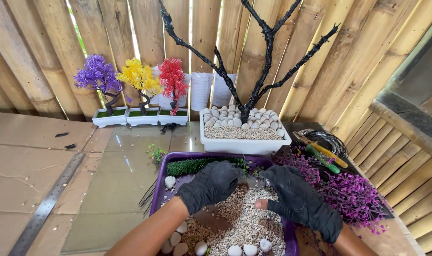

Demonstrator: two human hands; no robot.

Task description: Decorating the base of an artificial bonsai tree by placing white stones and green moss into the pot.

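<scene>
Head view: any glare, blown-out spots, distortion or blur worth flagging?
Head view: daylight blows out the gaps in the bamboo wall; soft glare on the glass tabletop; wide-angle bending at the edges; gloved hands and gravel tray stay sharp.

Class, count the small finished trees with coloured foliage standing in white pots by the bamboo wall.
3, in a row at the back left: purple tree leftmost, yellow tree in the middle, red tree on the right. None appears hidden.
</scene>
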